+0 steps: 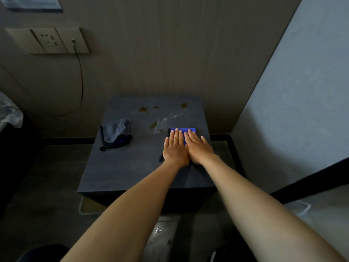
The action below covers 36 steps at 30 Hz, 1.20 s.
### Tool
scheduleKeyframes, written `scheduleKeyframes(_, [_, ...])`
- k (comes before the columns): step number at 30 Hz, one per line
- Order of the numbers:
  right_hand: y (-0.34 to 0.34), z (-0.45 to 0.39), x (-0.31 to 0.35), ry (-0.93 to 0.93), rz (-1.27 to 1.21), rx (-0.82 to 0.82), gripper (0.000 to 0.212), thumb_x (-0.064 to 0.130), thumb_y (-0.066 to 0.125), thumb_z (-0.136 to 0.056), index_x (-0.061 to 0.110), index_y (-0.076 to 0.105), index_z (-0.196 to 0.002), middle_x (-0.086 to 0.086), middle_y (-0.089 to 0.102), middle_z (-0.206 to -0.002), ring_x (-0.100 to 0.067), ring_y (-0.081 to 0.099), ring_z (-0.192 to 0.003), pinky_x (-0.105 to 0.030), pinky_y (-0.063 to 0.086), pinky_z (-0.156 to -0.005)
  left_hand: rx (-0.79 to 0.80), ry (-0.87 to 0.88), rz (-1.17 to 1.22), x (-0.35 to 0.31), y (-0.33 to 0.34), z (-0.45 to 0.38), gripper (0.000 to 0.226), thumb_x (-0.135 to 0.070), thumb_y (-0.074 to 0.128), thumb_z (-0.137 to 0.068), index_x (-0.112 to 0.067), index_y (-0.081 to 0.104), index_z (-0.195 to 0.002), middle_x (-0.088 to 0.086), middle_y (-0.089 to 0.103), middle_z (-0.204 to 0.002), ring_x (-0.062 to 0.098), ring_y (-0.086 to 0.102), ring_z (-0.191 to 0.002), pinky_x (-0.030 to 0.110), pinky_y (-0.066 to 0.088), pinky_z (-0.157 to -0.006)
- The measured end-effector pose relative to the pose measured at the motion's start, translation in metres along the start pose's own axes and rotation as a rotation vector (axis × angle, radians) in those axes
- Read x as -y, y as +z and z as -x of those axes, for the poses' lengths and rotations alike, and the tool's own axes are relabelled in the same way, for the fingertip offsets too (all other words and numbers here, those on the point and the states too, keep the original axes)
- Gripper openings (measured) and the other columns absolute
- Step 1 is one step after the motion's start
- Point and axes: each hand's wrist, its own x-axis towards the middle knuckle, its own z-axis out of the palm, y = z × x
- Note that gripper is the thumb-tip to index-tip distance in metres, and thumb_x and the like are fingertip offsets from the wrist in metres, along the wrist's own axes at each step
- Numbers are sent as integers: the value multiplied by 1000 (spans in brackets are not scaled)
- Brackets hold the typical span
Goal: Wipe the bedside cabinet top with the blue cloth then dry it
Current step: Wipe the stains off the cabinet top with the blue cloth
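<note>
Head view: left hand (175, 148) and right hand (198, 148) lie flat, fingers together, side by side, pressing the folded bright-blue cloth (190, 131) onto the dark grey cabinet-top surface (132, 167), right of centre. Judged: two palms spread pressure for wiping toward the brownish spill stains (153, 124) just beyond. The crumpled grey cloth (115, 132), well left, likely waits for drying.

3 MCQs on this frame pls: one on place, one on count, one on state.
1. Where is the grey cloth? A) left part of the cabinet top B) floor C) under the hands
2. How many hands press the blue cloth? A) none B) one C) two
3. Are the brown stains at the back wiped away? A) yes, all B) no, some remain

Key: 1 A, it lies bunched at the left. 2 C, left hand and right hand lie flat on it. 3 B, spots remain beyond the cloth.
</note>
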Motion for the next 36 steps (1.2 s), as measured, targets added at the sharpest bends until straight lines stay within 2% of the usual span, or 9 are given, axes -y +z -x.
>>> scheduleKeyframes(9, [-31,10,-50,80,-24,18,57,23,31,-108,16,8,-159,-2,-1,-167,-23,4,-153,-38,8,-121,23,86,45,-51,-3,-19,69,-36,24,-105,-9,-15,-155,8,-21,-163,23,-20,-150,42,-6,-122])
scheduleKeyframes(11, [-33,2,-42,119,-73,-60,57,21,43,-104,11,23,-156,-9,16,-164,-30,19,-149,-41,21,-119,-40,161,8,-38,-10,-20,68,-37,30,-103,-9,1,-158,8,-3,-167,25,-2,-154,43,-1,-123])
scheduleKeyframes(13, [-26,-6,-32,160,-132,-142,54,20,49,-99,4,36,-149,-17,31,-158,-35,30,-143,-41,28,-116,-183,237,-47,-19,-18,-17,57,-35,37,-99,-11,33,-150,8,32,-159,27,31,-145,43,10,-121])
scheduleKeyframes(16, [-7,-14,-19,173,-107,-200,58,25,40,-105,1,20,-153,-26,19,-159,-37,18,-148,-41,15,-120,-460,235,-55,23,-29,-16,32,-27,47,-92,-12,57,-118,11,60,-122,33,55,-114,41,32,-103])
scheduleKeyframes(20, [8,-20,-15,196,3,-229,58,29,24,-108,1,10,-156,-21,6,-164,-33,4,-152,-42,6,-123,-584,3,-54,97,-48,-15,34,-29,45,-94,-8,53,-120,14,57,-121,33,52,-113,40,37,-99])
scheduleKeyframes(24, [13,-29,1,215,37,-281,56,26,24,-107,1,11,-156,-20,8,-164,-33,6,-152,-44,9,-122,-443,-181,-109,164,-55,-9,77,-53,48,-93,-5,29,-149,17,32,-155,35,25,-145,43,18,-119])
scheduleKeyframes(27, [14,-40,20,209,20,-300,55,25,27,-107,1,14,-155,-20,9,-164,-34,7,-152,-46,11,-122,-320,-254,-14,194,-42,-6,93,-64,49,-89,-9,17,-156,9,18,-164,35,9,-151,45,9,-123])
scheduleKeyframes(33, [18,-63,73,153,19,-310,55,24,26,-107,-1,12,-155,-21,7,-164,-34,5,-152,-44,10,-122,-358,-220,97,204,-31,1,59,-38,44,-101,-7,33,-150,11,30,-159,37,24,-147,45,32,-115])
scheduleKeyframes(36, [24,-71,102,118,22,-316,56,24,26,-107,0,11,-156,-19,6,-164,-33,3,-152,-43,8,-122,-439,-216,215,209,-42,5,36,-26,42,-103,-5,49,-131,14,51,-140,35,45,-133,44,43,-99])
